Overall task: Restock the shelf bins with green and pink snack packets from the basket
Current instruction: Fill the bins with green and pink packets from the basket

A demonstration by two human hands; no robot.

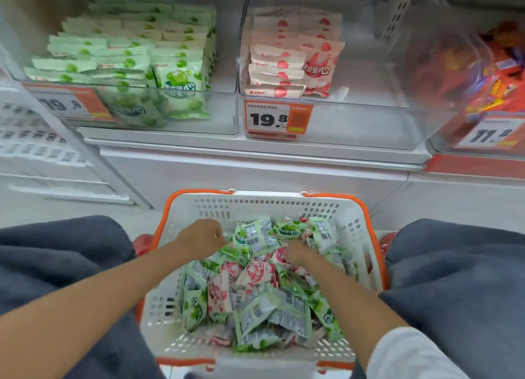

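In the upper left of the frame, a clear shelf bin point(224, 114) holds rows of green snack packets point(127, 63). In the bin just right of it, pink snack packets point(284, 63) are stacked behind a 19.8 price tag point(277, 118). At lower centre is a white basket point(267, 198) with orange handles, heaped with loose packets point(255, 296) in both colours. The left hand point(201, 238) rests at the heap's far left, fingers curled under against a green packet. I cannot tell whether they grip it. The right hand point(297, 252) is pushed into the heap, its fingers hidden.
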